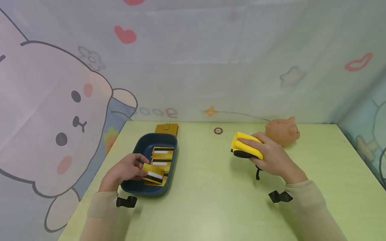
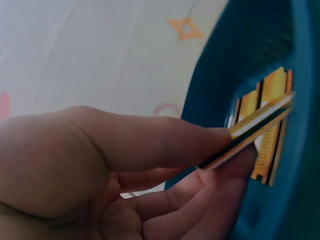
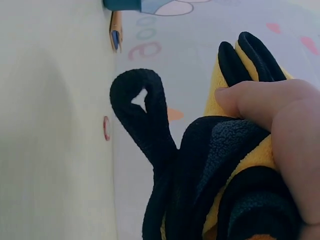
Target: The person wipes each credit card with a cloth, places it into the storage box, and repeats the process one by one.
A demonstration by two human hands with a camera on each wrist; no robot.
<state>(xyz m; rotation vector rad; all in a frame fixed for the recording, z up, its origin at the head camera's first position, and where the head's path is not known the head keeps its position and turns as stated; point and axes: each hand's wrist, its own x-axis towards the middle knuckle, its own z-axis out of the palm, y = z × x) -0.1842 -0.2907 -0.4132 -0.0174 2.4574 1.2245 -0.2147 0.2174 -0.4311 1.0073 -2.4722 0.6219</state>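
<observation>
My left hand (image 1: 128, 169) pinches a gold card with a white strip and a dark stripe (image 1: 153, 174) between thumb and fingers, tilted over the dark blue tray (image 1: 147, 193). Several similar gold cards (image 1: 163, 153) lie inside the tray in a column. In the left wrist view the held card (image 2: 255, 127) appears nearly edge-on. My right hand (image 1: 272, 155) grips a folded yellow and black cloth (image 1: 245, 145) above the table; from it a black hanging loop (image 3: 137, 85) sticks out in the right wrist view. The fingers behind the cloth are partly hidden there.
A tan wallet (image 1: 167, 129) lies behind the tray. At the back of the table is a small round chip (image 1: 218, 131). An orange piggy bank (image 1: 281, 131) stands just beyond my right hand. A printed curtain (image 1: 211, 67) hangs along the table's back edge.
</observation>
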